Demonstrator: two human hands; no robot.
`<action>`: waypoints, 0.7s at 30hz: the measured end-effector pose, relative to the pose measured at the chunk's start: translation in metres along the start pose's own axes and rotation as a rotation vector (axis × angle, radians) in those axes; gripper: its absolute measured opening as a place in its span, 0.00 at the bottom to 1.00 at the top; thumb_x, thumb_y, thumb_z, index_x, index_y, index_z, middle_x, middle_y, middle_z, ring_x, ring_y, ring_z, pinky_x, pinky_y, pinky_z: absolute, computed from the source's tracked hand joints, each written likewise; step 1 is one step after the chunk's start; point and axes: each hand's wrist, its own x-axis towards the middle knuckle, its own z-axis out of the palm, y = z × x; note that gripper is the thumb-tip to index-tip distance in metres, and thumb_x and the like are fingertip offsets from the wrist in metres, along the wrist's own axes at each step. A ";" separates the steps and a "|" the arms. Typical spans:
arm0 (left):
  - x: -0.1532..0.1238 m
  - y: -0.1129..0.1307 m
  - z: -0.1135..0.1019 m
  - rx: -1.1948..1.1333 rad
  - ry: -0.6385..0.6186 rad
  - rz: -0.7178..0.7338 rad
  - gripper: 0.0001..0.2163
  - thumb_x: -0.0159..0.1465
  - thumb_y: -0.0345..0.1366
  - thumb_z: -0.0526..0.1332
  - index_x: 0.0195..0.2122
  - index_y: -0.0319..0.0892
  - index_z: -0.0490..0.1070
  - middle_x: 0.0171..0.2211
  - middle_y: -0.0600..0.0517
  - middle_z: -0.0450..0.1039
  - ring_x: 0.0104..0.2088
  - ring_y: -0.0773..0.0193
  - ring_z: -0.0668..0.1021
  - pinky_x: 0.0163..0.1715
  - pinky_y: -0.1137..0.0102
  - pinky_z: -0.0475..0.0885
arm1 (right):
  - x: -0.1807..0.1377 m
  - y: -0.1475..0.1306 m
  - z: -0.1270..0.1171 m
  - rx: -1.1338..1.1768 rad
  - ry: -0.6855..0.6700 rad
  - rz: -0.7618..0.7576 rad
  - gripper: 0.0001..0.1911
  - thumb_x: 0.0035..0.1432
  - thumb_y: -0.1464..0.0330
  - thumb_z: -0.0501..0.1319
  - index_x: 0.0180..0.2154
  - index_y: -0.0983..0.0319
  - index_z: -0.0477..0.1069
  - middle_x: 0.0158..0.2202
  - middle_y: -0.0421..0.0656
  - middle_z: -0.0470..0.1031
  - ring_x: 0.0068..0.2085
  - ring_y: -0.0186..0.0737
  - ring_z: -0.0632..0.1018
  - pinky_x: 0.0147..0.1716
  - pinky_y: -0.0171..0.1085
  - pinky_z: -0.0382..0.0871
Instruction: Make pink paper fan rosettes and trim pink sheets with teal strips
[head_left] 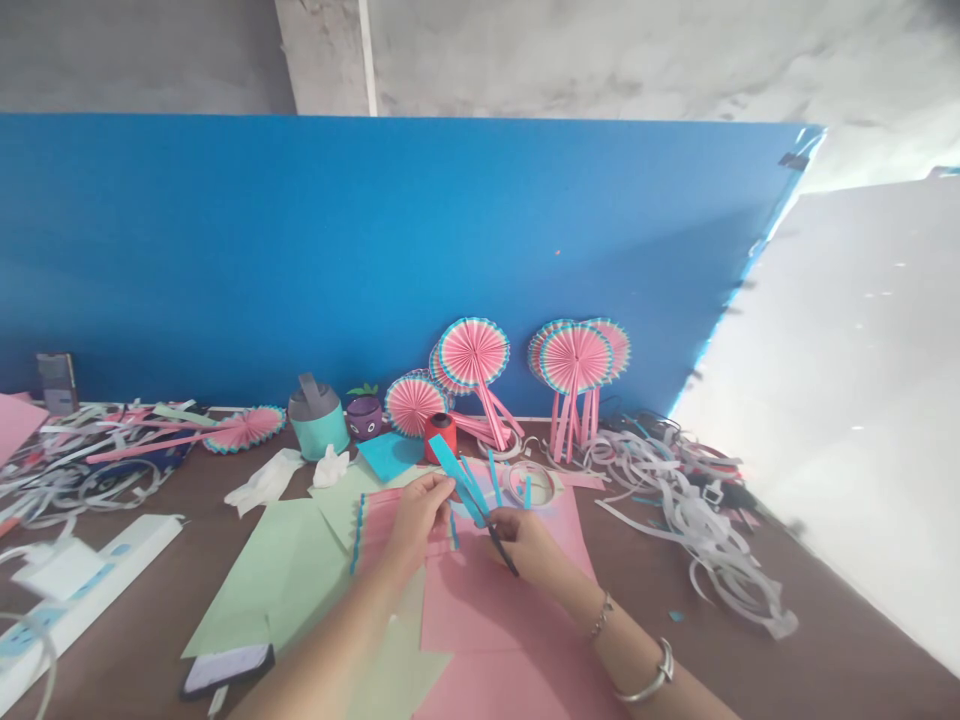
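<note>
My left hand (421,515) is closed, its thumb and fingertips pinching a blue paper strip (454,467) that slants down toward the right. Closed around a slim black tool (502,552), my right hand (531,545) meets the strip's lower end; the tool's exact kind is unclear. Small blue paper pieces (494,478) show just beyond the fingers. Beneath my left hand lies pleated pink paper (373,525) with blue edges. Pink sheets (480,610) and light green sheets (274,560) spread below both hands. A roll of tape (534,484) sits beyond my right hand.
Pink folding fans (576,358) lean against the blue partition (300,250). A red container (440,435), purple pot (364,417) and teal cup (320,425) stand at the back. White strips (690,500) pile up right. A power strip (127,575) and phone (229,668) lie left.
</note>
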 end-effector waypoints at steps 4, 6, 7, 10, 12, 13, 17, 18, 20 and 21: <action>0.000 -0.001 0.000 -0.006 -0.005 -0.020 0.15 0.51 0.49 0.61 0.21 0.43 0.64 0.10 0.60 0.60 0.12 0.72 0.60 0.14 0.75 0.50 | 0.000 -0.002 0.001 -0.019 0.027 0.015 0.20 0.47 0.71 0.59 0.44 0.66 0.71 0.15 0.29 0.56 0.17 0.29 0.58 0.17 0.30 0.48; 0.000 0.000 0.000 -0.009 -0.006 -0.020 0.15 0.51 0.50 0.61 0.20 0.43 0.64 0.10 0.60 0.60 0.12 0.72 0.60 0.14 0.75 0.50 | 0.001 -0.001 0.001 -0.004 0.033 0.021 0.25 0.47 0.72 0.59 0.50 0.67 0.68 0.15 0.28 0.56 0.17 0.29 0.59 0.17 0.30 0.48; 0.000 0.000 0.000 -0.010 -0.006 -0.020 0.16 0.51 0.50 0.61 0.20 0.43 0.64 0.10 0.60 0.60 0.12 0.72 0.60 0.14 0.75 0.50 | 0.001 0.000 0.002 0.003 0.034 0.021 0.27 0.47 0.72 0.59 0.52 0.67 0.66 0.15 0.28 0.56 0.17 0.29 0.59 0.17 0.30 0.49; 0.000 0.000 0.000 -0.013 -0.004 -0.019 0.16 0.51 0.50 0.62 0.20 0.43 0.64 0.10 0.59 0.60 0.12 0.72 0.60 0.15 0.75 0.50 | 0.001 0.001 0.002 0.018 0.034 0.020 0.30 0.47 0.72 0.59 0.55 0.67 0.63 0.15 0.27 0.56 0.17 0.30 0.59 0.17 0.31 0.50; 0.000 0.000 0.000 -0.016 -0.005 -0.018 0.15 0.51 0.49 0.62 0.20 0.42 0.64 0.10 0.59 0.60 0.12 0.72 0.60 0.15 0.75 0.49 | 0.000 0.001 0.002 0.019 0.034 0.025 0.32 0.47 0.73 0.59 0.56 0.66 0.61 0.15 0.27 0.55 0.17 0.30 0.59 0.18 0.31 0.51; 0.000 0.000 0.000 -0.018 -0.005 -0.015 0.15 0.51 0.49 0.62 0.20 0.42 0.65 0.10 0.59 0.60 0.12 0.72 0.60 0.15 0.75 0.49 | 0.000 0.000 0.001 0.018 0.037 0.028 0.33 0.47 0.73 0.59 0.57 0.66 0.60 0.15 0.27 0.55 0.18 0.30 0.59 0.18 0.30 0.51; 0.002 -0.002 0.000 -0.023 -0.004 -0.007 0.15 0.51 0.49 0.62 0.20 0.42 0.65 0.10 0.60 0.59 0.13 0.73 0.59 0.15 0.75 0.50 | -0.001 -0.002 0.002 0.029 0.047 0.036 0.37 0.47 0.73 0.60 0.60 0.67 0.56 0.15 0.27 0.54 0.18 0.31 0.60 0.18 0.31 0.51; 0.002 -0.002 0.000 -0.022 -0.004 -0.008 0.15 0.51 0.49 0.62 0.20 0.42 0.65 0.10 0.59 0.59 0.13 0.73 0.59 0.16 0.75 0.50 | -0.001 -0.002 0.002 0.032 0.047 0.039 0.37 0.47 0.73 0.60 0.60 0.68 0.56 0.15 0.27 0.54 0.18 0.31 0.60 0.18 0.31 0.51; 0.002 -0.002 0.000 -0.021 -0.005 -0.013 0.15 0.51 0.49 0.62 0.20 0.42 0.65 0.10 0.59 0.60 0.13 0.73 0.59 0.16 0.75 0.50 | -0.002 -0.003 0.002 0.040 0.046 0.043 0.37 0.47 0.72 0.60 0.60 0.68 0.55 0.15 0.27 0.55 0.18 0.31 0.59 0.18 0.31 0.52; 0.002 -0.002 0.000 -0.021 -0.005 -0.015 0.15 0.51 0.49 0.61 0.20 0.42 0.66 0.10 0.59 0.60 0.13 0.73 0.59 0.16 0.75 0.50 | -0.002 -0.003 0.002 0.044 0.046 0.042 0.37 0.47 0.72 0.60 0.60 0.69 0.55 0.15 0.27 0.55 0.18 0.30 0.59 0.18 0.31 0.52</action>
